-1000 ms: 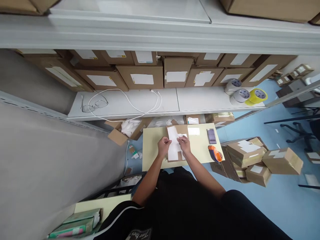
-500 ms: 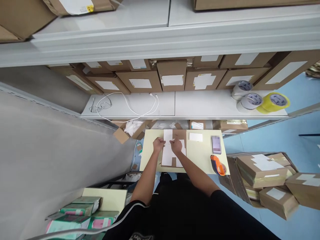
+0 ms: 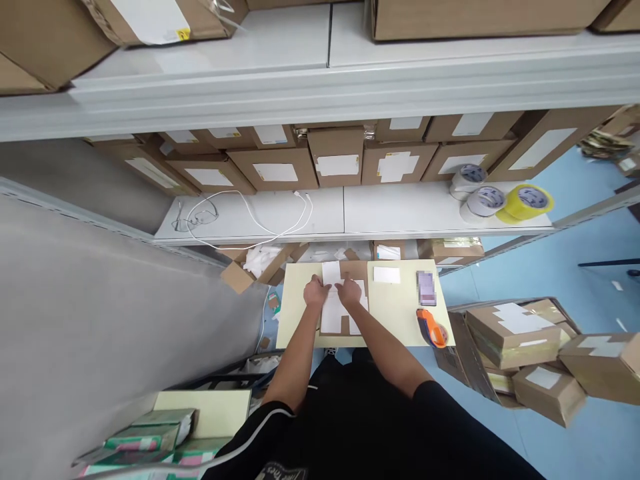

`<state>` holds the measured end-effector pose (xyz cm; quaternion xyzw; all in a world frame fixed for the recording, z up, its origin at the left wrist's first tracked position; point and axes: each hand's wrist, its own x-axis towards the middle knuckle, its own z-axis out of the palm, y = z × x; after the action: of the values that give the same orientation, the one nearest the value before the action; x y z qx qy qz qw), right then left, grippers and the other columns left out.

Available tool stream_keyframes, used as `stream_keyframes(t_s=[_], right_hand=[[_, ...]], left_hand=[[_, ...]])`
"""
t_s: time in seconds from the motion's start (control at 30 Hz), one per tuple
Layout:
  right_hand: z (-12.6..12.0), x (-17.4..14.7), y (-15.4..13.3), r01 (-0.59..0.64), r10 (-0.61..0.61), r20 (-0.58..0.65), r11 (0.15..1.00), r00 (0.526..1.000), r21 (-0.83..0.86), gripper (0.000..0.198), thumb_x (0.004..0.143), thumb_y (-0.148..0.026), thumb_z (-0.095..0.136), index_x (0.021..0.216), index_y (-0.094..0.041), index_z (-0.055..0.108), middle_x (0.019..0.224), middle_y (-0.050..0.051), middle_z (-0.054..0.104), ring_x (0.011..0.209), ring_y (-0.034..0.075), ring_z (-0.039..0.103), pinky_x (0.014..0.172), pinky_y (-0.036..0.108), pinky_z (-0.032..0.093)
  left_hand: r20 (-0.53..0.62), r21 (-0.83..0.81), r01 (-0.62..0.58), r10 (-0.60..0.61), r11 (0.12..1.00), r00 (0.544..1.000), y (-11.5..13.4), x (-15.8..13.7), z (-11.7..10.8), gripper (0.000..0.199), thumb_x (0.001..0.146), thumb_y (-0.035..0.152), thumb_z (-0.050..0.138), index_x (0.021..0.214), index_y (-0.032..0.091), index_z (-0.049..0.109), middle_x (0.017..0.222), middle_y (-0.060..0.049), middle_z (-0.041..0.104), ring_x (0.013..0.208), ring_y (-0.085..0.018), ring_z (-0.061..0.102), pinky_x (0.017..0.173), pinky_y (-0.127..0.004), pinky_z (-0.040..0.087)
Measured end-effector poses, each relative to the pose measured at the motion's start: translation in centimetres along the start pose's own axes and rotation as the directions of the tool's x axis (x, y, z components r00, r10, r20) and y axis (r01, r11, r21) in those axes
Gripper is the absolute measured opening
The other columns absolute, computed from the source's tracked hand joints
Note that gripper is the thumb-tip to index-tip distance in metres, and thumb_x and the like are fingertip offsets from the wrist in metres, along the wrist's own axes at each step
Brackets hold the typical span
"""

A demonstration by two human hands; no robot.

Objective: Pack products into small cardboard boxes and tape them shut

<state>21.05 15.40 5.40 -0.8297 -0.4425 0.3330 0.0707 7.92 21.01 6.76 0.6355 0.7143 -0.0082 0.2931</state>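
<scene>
Left hand [image 3: 315,292] and right hand [image 3: 350,292] rest at the white label [image 3: 331,317] on brown cardboard [image 3: 354,269] atop the counter [image 3: 395,320]; fingers curled, pinch cannot be determined.

White labels [image 3: 331,319], brown cardboard [image 3: 354,269]

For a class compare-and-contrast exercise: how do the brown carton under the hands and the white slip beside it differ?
Size: the brown carton is larger than the white slip. Look: the carton has white paper over much of its brown face; the slip looks white throughout. State: the left hand and right hand are on the carton; neither touches the slip. Both lie on the pale yellow table.
</scene>
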Motion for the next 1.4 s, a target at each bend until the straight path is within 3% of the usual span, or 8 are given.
stream_keyframes(t_s=[0.2, 0.4, 0.5, 0.6, 0.73, 0.87, 1.2, 1.4], right_hand=[[1.0, -1.8, 0.3, 0.052, -0.056, -0.081, 0.997, 0.995, -0.056, 0.048, 0.107, -0.037, 0.052, 0.152, -0.024, 0.05, 0.111, 0.013, 0.078, 0.103, 0.026, 0.073, 0.088, 0.032, 0.048], [2.4, -5.6, 4.3, 0.043, 0.014, -0.328, 0.985, 0.945, 0.166, 0.052, 0.104, -0.036, 0.041, 0.151, -0.016, 0.054, 0.085, 0.007, 0.077, 0.081, 0.023, 0.072, 0.079, 0.028, 0.049], [2.2, -7.8, 7.9, -0.022, 0.205, -0.476, 0.932, 0.855, 0.363, 0.058, 0.101, -0.044, 0.038, 0.142, -0.009, 0.06, 0.076, 0.006, 0.073, 0.076, 0.024, 0.07, 0.078, 0.031, 0.051], [2.6, -9.4, 10.1, -0.092, 0.38, -0.467, 0.843, 0.798, 0.529, 0.061, 0.097, -0.05, 0.043, 0.137, -0.009, 0.063, 0.089, 0.01, 0.077, 0.084, 0.025, 0.072, 0.083, 0.033, 0.053], [5.7, -9.9, 7.5, -0.146, 0.4, -0.207, 0.691, 0.893, 0.708, 0.06, 0.087, -0.058, 0.063, 0.13, -0.016, 0.069, 0.114, 0.014, 0.078, 0.099, 0.025, 0.073, 0.09, 0.036, 0.055], [9.8, -10.1, 1.3, -0.044, 0.127, -0.02, 0.479, 0.992, 0.877, 0.057, 0.077, -0.062, 0.078, 0.113, -0.017, 0.076, 0.112, 0.013, 0.079, 0.103, 0.027, 0.073, 0.095, 0.041, 0.056], [8.2, -14.8, -0.1, 0.105, 0.181, -0.154, 0.252, 0.971, 0.962, 0.044, 0.079, -0.054, 0.077, 0.107, -0.02, 0.078, 0.095, 0.003, 0.079, 0.095, 0.024, 0.071, 0.096, 0.038, 0.053], [3.8, -18.9, 4.1, 0.207, 0.412, -0.294, 0.242, 0.862, 0.948, 0.048, 0.084, -0.049, 0.069, 0.124, -0.022, 0.075, 0.116, 0.004, 0.078, 0.109, 0.026, 0.069, 0.097, 0.037, 0.053]], left_hand=[[0.057, 0.139, -0.349, 0.345, 0.927, 0.937, -1.7, -0.9, 1.2, 0.059, 0.098, 0.041, 0.058, 0.155, 0.03, 0.047, 0.166, -0.014, 0.039, 0.145, -0.035, 0.045, 0.11, -0.047, 0.048], [0.138, -0.215, -0.574, 0.606, 0.79, 0.783, -5.4, 0.4, 3.5, 0.054, 0.106, 0.042, 0.039, 0.159, 0.033, 0.044, 0.176, -0.006, 0.021, 0.146, -0.027, 0.05, 0.115, -0.041, 0.045], [0.109, -0.443, -0.528, 0.628, 0.725, 0.771, -8.0, 2.7, 1.9, 0.055, 0.1, 0.049, 0.053, 0.15, 0.029, 0.055, 0.173, -0.01, 0.029, 0.148, -0.028, 0.049, 0.118, -0.04, 0.043], [0.046, -0.515, -0.407, 0.498, 0.755, 0.866, -11.1, 4.1, -0.6, 0.058, 0.093, 0.052, 0.062, 0.144, 0.024, 0.061, 0.171, -0.012, 0.034, 0.157, -0.029, 0.035, 0.128, -0.041, 0.028], [0.044, -0.562, -0.202, 0.273, 0.802, 0.961, -15.1, 2.6, -2.4, 0.069, 0.089, 0.057, 0.068, 0.146, 0.02, 0.057, 0.165, -0.016, 0.044, 0.155, -0.032, 0.037, 0.129, -0.044, 0.026], [0.229, -0.651, -0.086, 0.303, 0.754, 0.925, -16.8, -0.3, -2.2, 0.108, 0.075, 0.047, 0.086, 0.164, 0.02, 0.03, 0.163, -0.016, 0.046, 0.149, -0.031, 0.048, 0.124, -0.04, 0.037], [0.225, -0.749, -0.284, 0.632, 0.599, 0.742, -11.0, -0.3, -4.0, 0.113, 0.079, 0.036, 0.085, 0.169, 0.029, 0.018, 0.172, -0.006, 0.031, 0.153, -0.025, 0.042, 0.124, -0.035, 0.039], [0.286, -0.811, -0.327, 0.817, 0.485, 0.502, -5.1, -4.8, -2.8, 0.12, 0.075, 0.043, 0.088, 0.17, 0.03, 0.015, 0.171, -0.005, 0.034, 0.153, -0.03, 0.042, 0.123, -0.037, 0.042]])
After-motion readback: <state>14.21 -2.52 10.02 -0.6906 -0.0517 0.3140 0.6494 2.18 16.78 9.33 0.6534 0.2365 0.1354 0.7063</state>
